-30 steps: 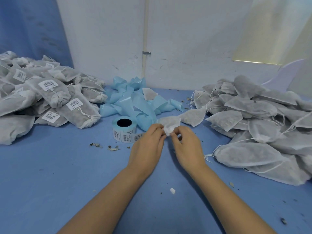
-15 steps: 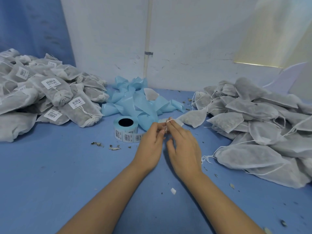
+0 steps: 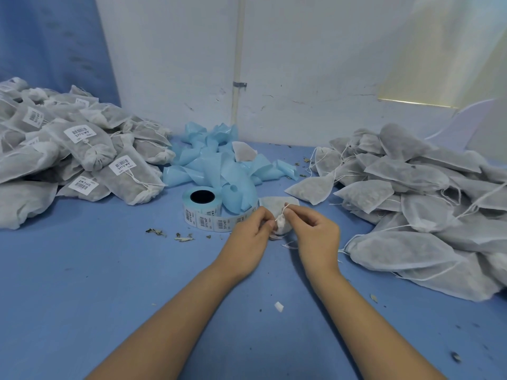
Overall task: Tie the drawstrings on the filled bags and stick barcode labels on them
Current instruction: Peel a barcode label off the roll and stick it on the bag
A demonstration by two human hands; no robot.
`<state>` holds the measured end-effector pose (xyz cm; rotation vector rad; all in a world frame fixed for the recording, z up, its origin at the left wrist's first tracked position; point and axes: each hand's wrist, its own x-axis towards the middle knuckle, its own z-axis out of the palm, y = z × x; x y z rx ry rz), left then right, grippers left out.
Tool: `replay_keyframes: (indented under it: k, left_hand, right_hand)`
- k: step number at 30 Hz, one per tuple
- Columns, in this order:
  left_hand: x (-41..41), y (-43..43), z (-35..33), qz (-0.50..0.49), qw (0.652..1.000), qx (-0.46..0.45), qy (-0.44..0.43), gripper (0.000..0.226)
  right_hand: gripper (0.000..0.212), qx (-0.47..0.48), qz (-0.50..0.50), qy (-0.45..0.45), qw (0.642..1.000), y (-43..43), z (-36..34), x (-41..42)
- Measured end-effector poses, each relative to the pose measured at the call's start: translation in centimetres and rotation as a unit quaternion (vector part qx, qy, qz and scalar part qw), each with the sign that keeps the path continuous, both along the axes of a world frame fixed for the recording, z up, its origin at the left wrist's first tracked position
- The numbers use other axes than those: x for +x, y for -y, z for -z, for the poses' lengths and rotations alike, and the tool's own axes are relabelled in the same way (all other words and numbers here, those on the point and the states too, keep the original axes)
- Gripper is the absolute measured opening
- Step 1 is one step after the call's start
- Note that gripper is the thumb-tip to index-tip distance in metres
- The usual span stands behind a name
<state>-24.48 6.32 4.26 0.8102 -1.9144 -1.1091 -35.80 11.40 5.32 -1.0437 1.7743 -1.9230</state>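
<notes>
While left hand (image 3: 247, 237) grips bag (image 3: 274, 202), right hand (image 3: 315, 237) pinches drawstring (image 3: 287, 206) between piles (image 3: 411, 174).

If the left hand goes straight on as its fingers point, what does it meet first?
Probably the small bag whose gathered neck the left hand pinches; depth beyond it is unclear.

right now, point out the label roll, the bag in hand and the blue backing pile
label roll (image 3: 203, 215), head view, on its labelled side wall
bag (image 3: 274, 203), head view, on its filled body
backing pile (image 3: 211, 163), head view, on a curled blue strip mid-pile
</notes>
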Motion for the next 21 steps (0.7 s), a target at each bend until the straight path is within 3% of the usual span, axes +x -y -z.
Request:
replay_keyframes:
  k: [2, 7, 15, 21]
  left_hand:
    - [0.0, 0.0, 0.0, -0.003, 1.000, 0.019, -0.018, 0.018]
    - [0.2, 0.0, -0.2, -0.054, 0.994, 0.060, -0.076, 0.017]
    - [0.5, -0.6, -0.5, -0.122, 0.992, -0.015, -0.038, 0.014]
    - [0.4, -0.8, -0.8, -0.081, 0.994, 0.010, -0.073, 0.010]
  right_hand:
    - [0.015, 0.002, -0.012, 0.024, 1.000, 0.1, -0.1, -0.2]
    - [0.011, 0.027, -0.067, -0.014, 0.997, 0.0, -0.1, 0.2]
    - [0.019, 0.055, -0.062, -0.166, 0.983, -0.2, -0.2, 0.8]
    - [0.018, 0.066, -0.043, -0.199, 0.977, -0.1, 0.2, 1.2]
